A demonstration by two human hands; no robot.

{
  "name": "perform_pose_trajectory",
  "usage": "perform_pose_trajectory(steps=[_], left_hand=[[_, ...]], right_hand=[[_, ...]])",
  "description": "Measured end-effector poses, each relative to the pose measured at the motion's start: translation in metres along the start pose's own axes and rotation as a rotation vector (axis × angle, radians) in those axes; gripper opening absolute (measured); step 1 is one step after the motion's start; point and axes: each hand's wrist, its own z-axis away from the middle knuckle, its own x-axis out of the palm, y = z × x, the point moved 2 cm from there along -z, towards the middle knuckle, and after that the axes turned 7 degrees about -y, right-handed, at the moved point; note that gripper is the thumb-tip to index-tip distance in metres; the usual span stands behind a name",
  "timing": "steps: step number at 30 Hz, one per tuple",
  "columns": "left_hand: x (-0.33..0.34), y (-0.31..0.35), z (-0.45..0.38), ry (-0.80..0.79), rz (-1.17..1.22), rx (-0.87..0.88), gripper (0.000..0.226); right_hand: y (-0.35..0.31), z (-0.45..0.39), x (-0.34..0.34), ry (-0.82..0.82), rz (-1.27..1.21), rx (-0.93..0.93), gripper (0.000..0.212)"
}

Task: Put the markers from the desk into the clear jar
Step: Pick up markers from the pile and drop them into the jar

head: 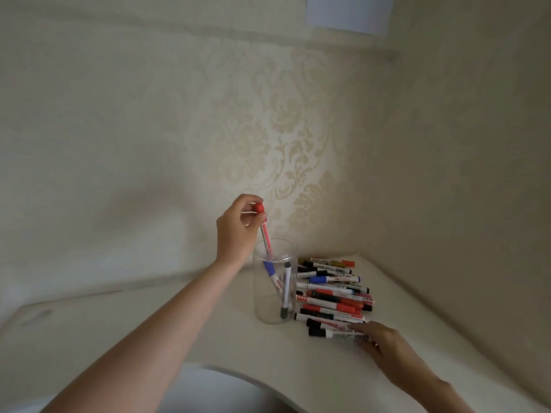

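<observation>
A clear jar [262, 305] stands upright on the white desk [149, 329]. Inside it lean a blue marker [270, 271] and a black marker [285, 290]. My left hand [237, 231] is above the jar's mouth and pinches a red marker [264, 231] near its cap, with the lower end dipping into the jar. To the right of the jar lies a pile of markers [331, 293] in red, blue and black. My right hand [378, 341] rests at the near end of the pile, its fingers touching a black-capped marker [337, 333].
The desk sits in a corner, with patterned wallpaper [298, 129] behind and a plain wall [462, 204] close on the right. The desk's front edge curves inward near me. A white sheet [348, 13] hangs high on the wall.
</observation>
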Motion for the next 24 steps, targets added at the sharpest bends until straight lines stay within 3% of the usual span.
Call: perform_pose_trajectory(steps=[2, 5, 8, 9, 12, 14, 18, 21, 24], left_hand=[[0.005, -0.01, 0.005, -0.027, -0.049, -0.011, 0.019], [0.011, -0.023, 0.014, -0.188, -0.151, -0.082, 0.016], [0.015, -0.014, 0.023, -0.203, -0.174, 0.002, 0.017], [0.019, -0.004, 0.026, -0.261, -0.144, 0.057, 0.018], [0.042, 0.017, 0.035, -0.701, -0.16, 0.08, 0.028], [0.05, 0.019, 0.038, -0.808, -0.172, 0.034, 0.031], [0.037, 0.01, 0.029, -0.554, 0.241, -0.239, 0.016], [0.016, 0.004, 0.015, -0.375, 0.542, -0.404, 0.015], [-0.02, -0.005, -0.003, -0.23, 0.255, -0.264, 0.012]], right_hand=[[-0.004, -0.001, -0.012, 0.028, -0.058, 0.046, 0.028], [-0.006, -0.004, -0.035, 0.092, -0.128, 0.124, 0.022], [-0.02, -0.005, -0.065, 0.152, -0.092, 0.113, 0.022], [-0.029, -0.006, -0.075, 0.171, -0.076, 0.091, 0.023], [-0.058, -0.013, -0.097, 0.217, -0.056, 0.013, 0.024], [-0.073, -0.02, -0.107, 0.251, -0.068, -0.034, 0.024], [-0.098, -0.043, -0.122, 0.324, -0.095, -0.113, 0.026], [-0.113, -0.063, -0.135, 0.447, -0.279, -0.092, 0.032], [-0.11, -0.075, -0.155, 0.667, -0.446, -0.034, 0.03]])
